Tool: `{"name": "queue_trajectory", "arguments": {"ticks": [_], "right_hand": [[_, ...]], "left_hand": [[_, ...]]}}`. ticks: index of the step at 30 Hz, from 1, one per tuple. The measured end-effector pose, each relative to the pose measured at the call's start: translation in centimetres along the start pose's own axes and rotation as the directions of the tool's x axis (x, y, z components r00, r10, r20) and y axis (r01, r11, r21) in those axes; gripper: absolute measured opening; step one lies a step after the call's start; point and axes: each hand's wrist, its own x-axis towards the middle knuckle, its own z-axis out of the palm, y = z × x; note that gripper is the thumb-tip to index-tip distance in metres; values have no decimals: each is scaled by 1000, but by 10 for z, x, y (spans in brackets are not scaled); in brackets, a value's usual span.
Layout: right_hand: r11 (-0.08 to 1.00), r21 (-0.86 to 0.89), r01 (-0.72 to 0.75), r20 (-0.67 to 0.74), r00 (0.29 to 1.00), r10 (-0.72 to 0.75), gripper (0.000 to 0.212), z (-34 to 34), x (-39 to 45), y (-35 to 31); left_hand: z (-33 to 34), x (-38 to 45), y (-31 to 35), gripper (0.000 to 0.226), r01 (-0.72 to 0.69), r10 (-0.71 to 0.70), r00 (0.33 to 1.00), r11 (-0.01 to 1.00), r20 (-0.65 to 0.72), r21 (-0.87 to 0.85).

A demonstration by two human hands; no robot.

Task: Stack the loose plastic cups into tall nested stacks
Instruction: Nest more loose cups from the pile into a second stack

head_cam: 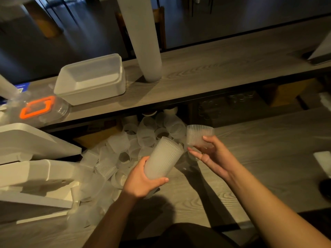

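Two hands hold cups; tall stack [138, 38] top cut off

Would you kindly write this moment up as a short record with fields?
left hand: grips a short nested stack, tilted
right hand: holds a ribbed cup beside the stack's open end
loose cups: heaped on the table
tall stack: upright on the raised shelf, beside a white tub
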Motion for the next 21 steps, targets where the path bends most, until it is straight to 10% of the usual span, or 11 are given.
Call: {"name": "queue_trajectory", "arguments": {"ticks": [9, 14, 21], "right_hand": [[944, -313, 107, 17, 994, -107, 61, 28, -7, 2], [644, -732, 221, 110, 972, -209, 87, 42, -15, 10], [505, -831, 233, 132, 965, -227, 68, 47, -15, 25]], "left_hand": [[-10, -9, 0, 82, -44, 45, 999, 998, -19, 46], [-14, -13, -2, 82, -81, 82, 997, 993, -13, 91], [-13, -15, -4, 84, -88, 90, 996, 990, -18, 109]]}}
